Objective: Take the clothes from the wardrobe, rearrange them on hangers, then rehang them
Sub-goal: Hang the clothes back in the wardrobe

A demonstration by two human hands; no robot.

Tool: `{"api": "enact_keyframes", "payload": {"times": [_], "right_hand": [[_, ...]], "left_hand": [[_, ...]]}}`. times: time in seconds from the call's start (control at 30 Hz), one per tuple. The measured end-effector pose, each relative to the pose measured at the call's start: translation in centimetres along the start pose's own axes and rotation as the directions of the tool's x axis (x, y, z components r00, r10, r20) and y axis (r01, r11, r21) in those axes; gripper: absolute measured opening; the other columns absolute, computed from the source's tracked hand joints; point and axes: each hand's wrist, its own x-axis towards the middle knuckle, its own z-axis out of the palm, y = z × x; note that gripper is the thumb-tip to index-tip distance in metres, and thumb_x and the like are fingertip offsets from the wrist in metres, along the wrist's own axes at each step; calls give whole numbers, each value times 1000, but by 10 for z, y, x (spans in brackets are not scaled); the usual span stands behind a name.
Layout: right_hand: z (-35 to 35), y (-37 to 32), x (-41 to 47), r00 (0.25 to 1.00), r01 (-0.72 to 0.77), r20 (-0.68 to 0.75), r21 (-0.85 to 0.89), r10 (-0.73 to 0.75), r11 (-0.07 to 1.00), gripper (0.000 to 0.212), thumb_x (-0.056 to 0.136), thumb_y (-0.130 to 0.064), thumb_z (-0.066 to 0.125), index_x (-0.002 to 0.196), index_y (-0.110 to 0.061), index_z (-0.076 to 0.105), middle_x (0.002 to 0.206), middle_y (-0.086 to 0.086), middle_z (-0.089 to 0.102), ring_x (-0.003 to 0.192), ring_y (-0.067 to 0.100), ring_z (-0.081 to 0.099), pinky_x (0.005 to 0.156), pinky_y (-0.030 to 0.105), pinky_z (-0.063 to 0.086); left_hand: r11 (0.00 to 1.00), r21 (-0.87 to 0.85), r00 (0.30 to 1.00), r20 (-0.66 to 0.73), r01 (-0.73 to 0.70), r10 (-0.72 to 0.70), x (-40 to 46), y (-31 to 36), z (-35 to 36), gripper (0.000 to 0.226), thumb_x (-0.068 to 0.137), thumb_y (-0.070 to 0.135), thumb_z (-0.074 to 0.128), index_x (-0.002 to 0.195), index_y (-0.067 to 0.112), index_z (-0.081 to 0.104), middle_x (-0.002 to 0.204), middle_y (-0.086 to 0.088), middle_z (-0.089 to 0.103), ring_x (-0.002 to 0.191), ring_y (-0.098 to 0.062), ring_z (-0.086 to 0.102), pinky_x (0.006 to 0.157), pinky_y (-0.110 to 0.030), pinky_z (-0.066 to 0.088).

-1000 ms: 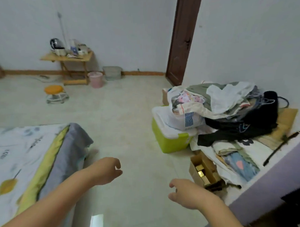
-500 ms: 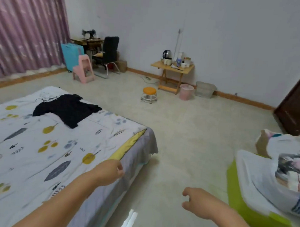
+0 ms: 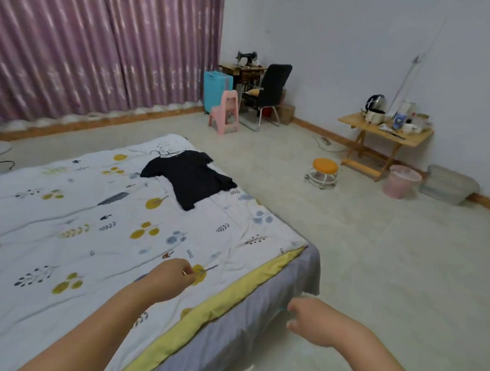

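Note:
A black T-shirt [image 3: 190, 176] lies spread flat on the far part of the bed [image 3: 78, 235], with a thin wire hanger [image 3: 164, 152] at its collar. My left hand [image 3: 169, 278] hovers over the near corner of the bed, fingers loosely curled, holding nothing. My right hand [image 3: 312, 322] hangs beside the bed's corner above the floor, fingers loosely curled and empty. Both hands are well short of the shirt. No wardrobe is in view.
Purple curtains [image 3: 90, 49] cover the far wall. A pink stool [image 3: 225, 112], blue case [image 3: 215, 91], black chair [image 3: 269, 91] and sewing machine table [image 3: 243, 70] stand at the back. Right: orange stool [image 3: 323, 171], wooden table [image 3: 384, 134], pink bin [image 3: 401, 181], grey box [image 3: 448, 185].
The view has swung left from the pile of clothes by the door to the bed with the black T-shirt. Both hands stay empty in front of me.

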Motion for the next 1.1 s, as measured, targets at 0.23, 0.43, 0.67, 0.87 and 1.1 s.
{"api": "enact_keyframes", "payload": {"times": [0.23, 0.43, 0.67, 0.87, 1.1], "right_hand": [[-80, -34, 118, 1000, 21, -24, 52, -20, 998, 42, 95, -31, 44, 135, -19, 41, 124, 4, 52, 105, 16, 50, 83, 20, 37], [-126, -49, 196, 996, 89, 3, 74, -89, 993, 43, 95, -33, 42, 136, -20, 39, 133, 2, 50, 116, 17, 51, 85, 22, 38], [-189, -45, 290, 983, 182, 21, 18, -182, 983, 40, 96, -31, 41, 134, -20, 41, 128, 2, 52, 112, 18, 53, 84, 24, 41], [-259, -40, 398, 962, 271, 59, -75, -267, 960, 40, 97, -31, 41, 136, -20, 41, 129, 3, 52, 108, 19, 55, 80, 24, 43], [-320, -73, 514, 918, 394, 140, -230, -370, 890, 37, 98, -26, 40, 132, -13, 44, 134, 7, 48, 115, 23, 52, 87, 27, 42]], "left_hand": [[997, -52, 995, -77, 54, -58, 98, -8, -68, 23, 95, 27, 45, 108, 14, 60, 115, -3, 60, 98, -17, 56, 79, -24, 41], [989, -98, 988, -98, 110, -120, 169, -13, -104, 21, 94, 25, 46, 106, 14, 60, 99, -2, 58, 90, -17, 57, 76, -26, 44], [969, -146, 968, -122, 200, -218, 256, -3, -125, 23, 94, 24, 44, 107, 14, 60, 112, -3, 61, 101, -19, 57, 86, -28, 45], [916, -259, 920, -166, 306, -355, 348, 25, -132, 17, 93, 23, 43, 98, 16, 58, 104, -2, 61, 92, -18, 55, 77, -26, 43], [833, -359, 851, -164, 420, -500, 438, 30, -127, 25, 94, 23, 42, 106, 9, 60, 107, -7, 63, 95, -21, 56, 79, -28, 44]]}}
